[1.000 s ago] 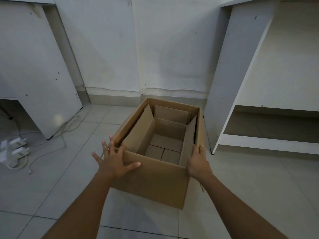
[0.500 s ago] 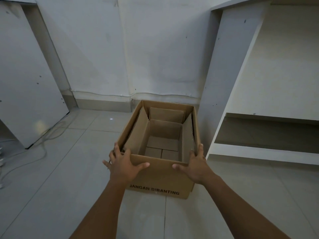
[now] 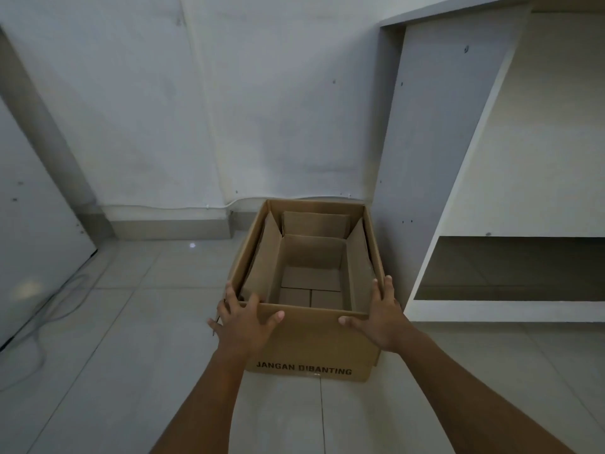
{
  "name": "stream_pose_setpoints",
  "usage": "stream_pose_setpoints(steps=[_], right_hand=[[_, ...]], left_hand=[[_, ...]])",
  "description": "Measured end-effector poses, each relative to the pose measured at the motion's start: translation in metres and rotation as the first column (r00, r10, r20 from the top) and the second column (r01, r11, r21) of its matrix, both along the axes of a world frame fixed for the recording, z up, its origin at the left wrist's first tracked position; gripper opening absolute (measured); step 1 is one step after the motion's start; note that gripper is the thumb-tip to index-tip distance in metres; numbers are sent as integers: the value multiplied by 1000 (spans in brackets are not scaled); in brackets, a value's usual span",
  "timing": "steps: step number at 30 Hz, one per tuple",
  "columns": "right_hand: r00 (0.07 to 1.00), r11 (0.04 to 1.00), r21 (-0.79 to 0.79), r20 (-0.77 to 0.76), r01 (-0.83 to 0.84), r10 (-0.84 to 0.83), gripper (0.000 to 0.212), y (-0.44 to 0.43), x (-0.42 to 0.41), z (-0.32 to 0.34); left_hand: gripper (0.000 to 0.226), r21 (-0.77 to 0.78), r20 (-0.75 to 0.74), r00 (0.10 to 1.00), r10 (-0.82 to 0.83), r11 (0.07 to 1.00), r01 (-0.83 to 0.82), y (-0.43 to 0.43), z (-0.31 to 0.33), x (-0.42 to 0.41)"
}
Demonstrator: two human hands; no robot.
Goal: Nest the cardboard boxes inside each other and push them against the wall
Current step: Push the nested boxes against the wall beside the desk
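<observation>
A large brown cardboard box (image 3: 314, 348), printed "JANGAN DIBANTING" on its near face, stands open on the tiled floor. A smaller cardboard box (image 3: 312, 257) sits nested inside it with its flaps up. The large box's far side is at the white wall (image 3: 262, 109). My left hand (image 3: 244, 324) lies flat over the near left corner, fingers spread across the rim. My right hand (image 3: 381, 319) presses on the near right corner, its thumb on the front face.
A white desk side panel (image 3: 425, 158) stands right beside the box on the right, with a low shelf (image 3: 507, 309) beyond. Another white panel (image 3: 36, 240) leans at the left. Cables (image 3: 49, 309) trail over the floor at the left.
The nested boxes have slid forward and squared up until the far side reached the wall. Both hands stayed on the near corners and moved with it.
</observation>
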State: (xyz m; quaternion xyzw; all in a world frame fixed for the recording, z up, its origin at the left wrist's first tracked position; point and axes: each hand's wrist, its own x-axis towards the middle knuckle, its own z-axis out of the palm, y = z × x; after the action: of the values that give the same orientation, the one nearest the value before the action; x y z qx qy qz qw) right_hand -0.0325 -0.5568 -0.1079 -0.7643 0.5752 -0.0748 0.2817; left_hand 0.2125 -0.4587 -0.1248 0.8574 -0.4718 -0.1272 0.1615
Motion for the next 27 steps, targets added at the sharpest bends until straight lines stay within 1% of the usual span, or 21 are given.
stream_pose_setpoints(steps=[6,9,11,14,18,27], right_hand=[[999,999,9,35,42,-42,128,-55,9,3],[999,999,-8,-4,38,-38,129,-83,12,5],[997,999,-42,-80,21,-24,127,-99,14,7],[965,990,-136,-262,-35,-2,124,-123,15,12],[892,984,-145,-450,-107,31,120,-151,21,21],[760,979,-119,-648,-168,52,112,-186,28,36]], left_hand=[[56,1,-2,1000,-23,1000,23,-59,1,11],[54,1,-2,999,-32,999,32,-87,2,14],[54,3,-5,999,-32,999,32,-104,2,15],[52,-7,-14,999,-37,999,36,-127,2,15],[50,-3,-27,999,-35,999,35,-152,2,17],[51,19,-10,999,-35,999,35,-190,4,12]])
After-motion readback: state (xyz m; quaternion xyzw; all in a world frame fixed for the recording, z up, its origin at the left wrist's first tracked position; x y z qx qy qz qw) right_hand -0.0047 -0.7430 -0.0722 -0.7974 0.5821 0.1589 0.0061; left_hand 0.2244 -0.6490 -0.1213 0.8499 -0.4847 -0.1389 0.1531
